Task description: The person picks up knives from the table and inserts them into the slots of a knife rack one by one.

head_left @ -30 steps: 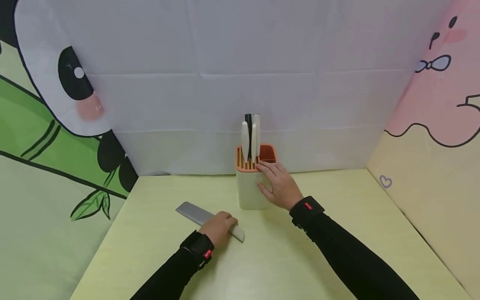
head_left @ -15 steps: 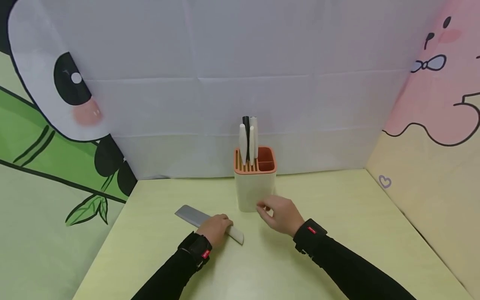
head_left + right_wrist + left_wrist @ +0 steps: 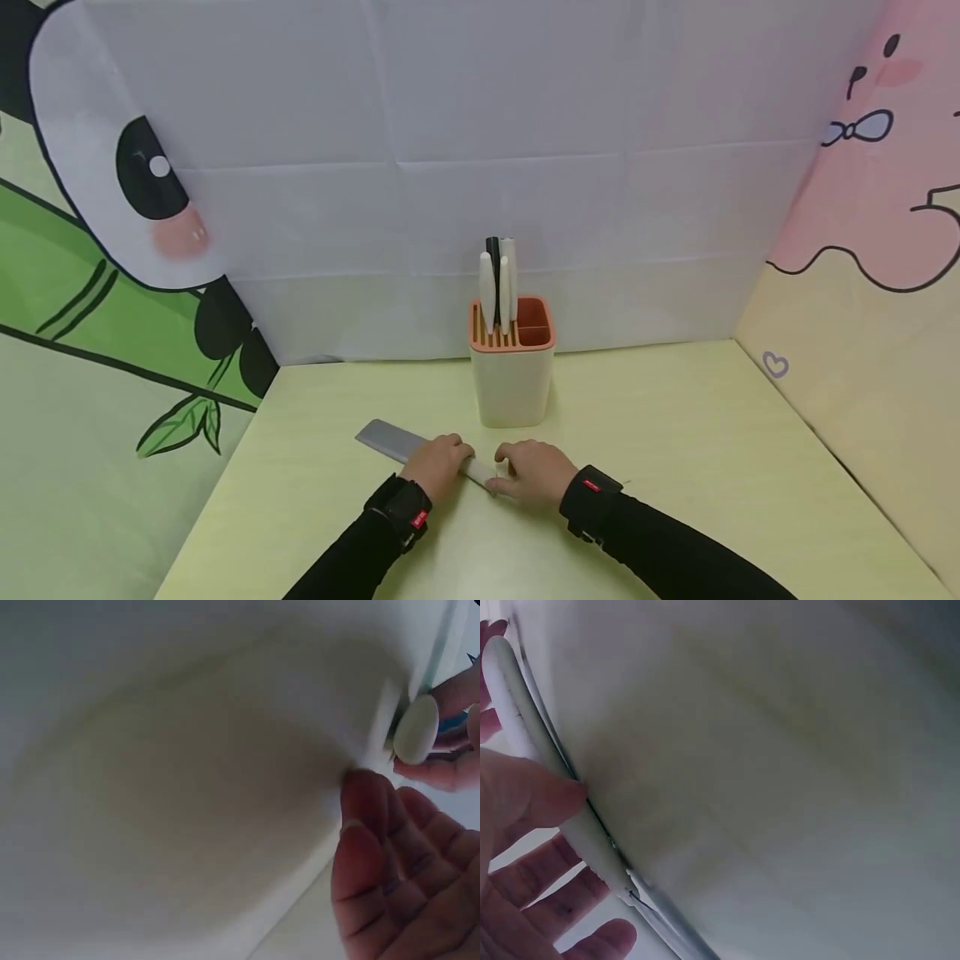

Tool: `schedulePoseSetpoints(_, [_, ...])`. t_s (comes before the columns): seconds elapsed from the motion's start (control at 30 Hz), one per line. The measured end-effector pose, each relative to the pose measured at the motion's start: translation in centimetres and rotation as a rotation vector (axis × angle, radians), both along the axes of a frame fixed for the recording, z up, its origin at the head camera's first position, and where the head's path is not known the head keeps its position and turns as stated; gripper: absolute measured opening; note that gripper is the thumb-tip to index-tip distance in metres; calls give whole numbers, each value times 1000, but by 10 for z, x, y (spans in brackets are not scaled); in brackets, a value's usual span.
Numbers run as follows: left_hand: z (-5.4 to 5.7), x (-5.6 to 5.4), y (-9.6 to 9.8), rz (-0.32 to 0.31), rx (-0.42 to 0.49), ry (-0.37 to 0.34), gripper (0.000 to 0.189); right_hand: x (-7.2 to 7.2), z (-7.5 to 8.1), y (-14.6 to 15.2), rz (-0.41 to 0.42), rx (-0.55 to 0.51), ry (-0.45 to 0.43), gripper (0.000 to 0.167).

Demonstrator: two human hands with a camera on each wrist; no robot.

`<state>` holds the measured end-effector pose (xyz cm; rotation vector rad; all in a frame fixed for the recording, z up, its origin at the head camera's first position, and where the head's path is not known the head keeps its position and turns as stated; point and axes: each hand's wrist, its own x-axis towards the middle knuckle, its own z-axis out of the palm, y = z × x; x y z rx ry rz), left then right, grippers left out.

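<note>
A cleaver with a broad grey blade (image 3: 387, 439) and a white handle (image 3: 544, 746) lies slantwise low over the table, blade toward the left. My left hand (image 3: 438, 467) grips it by the handle, thumb on one side and fingers on the other. My right hand (image 3: 534, 473) is at the handle's butt end, fingers bent, thumb and forefinger apart in the head view. The right wrist view shows the rounded handle end (image 3: 417, 731) just beyond the right fingertips (image 3: 364, 795), not between them.
Behind the hands stands a cream knife block (image 3: 513, 387) with an orange slotted top. Several knives with white and black handles (image 3: 492, 275) stand in its slots; two square compartments are on its right. A pale cloth wall (image 3: 420, 208) rises behind the table (image 3: 660, 408).
My right hand has come down from the knife block's top, past its front, to the cleaver's handle end. My left hand keeps its grip on the cleaver, nearly in place.
</note>
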<state>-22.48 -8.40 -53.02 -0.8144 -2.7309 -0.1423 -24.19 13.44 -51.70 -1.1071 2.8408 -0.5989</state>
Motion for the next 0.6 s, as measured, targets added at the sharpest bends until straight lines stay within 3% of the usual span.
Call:
schedulePoseSetpoints(0.2, [0,1,3,-23,20,34,28,5,-6,-11,-61,4,16,42])
schedulePoseSetpoints(0.6, [-3,1,5,-20,17,29,28,9,-7,-22,-76,76,46,32])
